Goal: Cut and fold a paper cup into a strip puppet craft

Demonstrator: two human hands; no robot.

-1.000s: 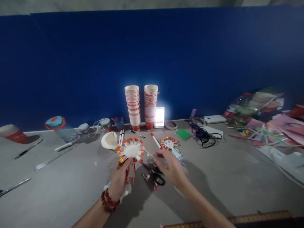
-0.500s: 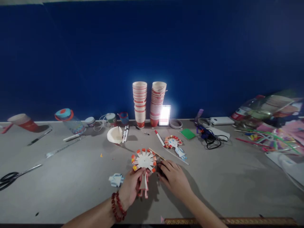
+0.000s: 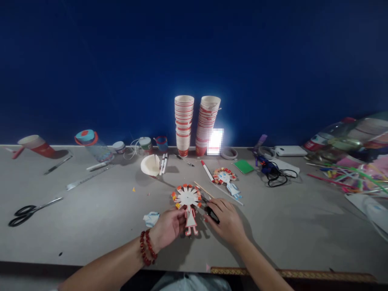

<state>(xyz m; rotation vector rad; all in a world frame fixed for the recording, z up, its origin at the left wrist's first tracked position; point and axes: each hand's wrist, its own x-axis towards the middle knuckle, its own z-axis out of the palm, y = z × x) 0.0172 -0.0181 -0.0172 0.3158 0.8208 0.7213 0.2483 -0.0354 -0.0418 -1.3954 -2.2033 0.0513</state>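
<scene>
My left hand (image 3: 170, 227), with red bead bracelets at the wrist, pinches a paper doll (image 3: 190, 220) by its side. The doll has a round white head fringed with red-orange tabs and a dress outlined in red. My right hand (image 3: 226, 221) is closed around the black handle of what look like small scissors (image 3: 212, 214), resting at the table just right of the doll; their blades are mostly hidden. Left of my left hand lies a blue-edged paper dress cutout (image 3: 151, 219). A second doll (image 3: 232, 189), with a drawn face and blue outlines, lies beyond my right hand.
Two tall stacks of paper cups (image 3: 183, 125) stand by the blue wall. A cut cup (image 3: 150, 165), markers (image 3: 163, 163), a wooden stick (image 3: 203, 188) and green paper (image 3: 243, 166) lie ahead. Large scissors (image 3: 26, 214) are at left; bottles (image 3: 325, 137) and straws (image 3: 339, 176) at right.
The view has tilted and shifted, so the table's front edge shows more. The doll's dress has turned more towards me. My right hand has shifted slightly, showing more of the black handle.
</scene>
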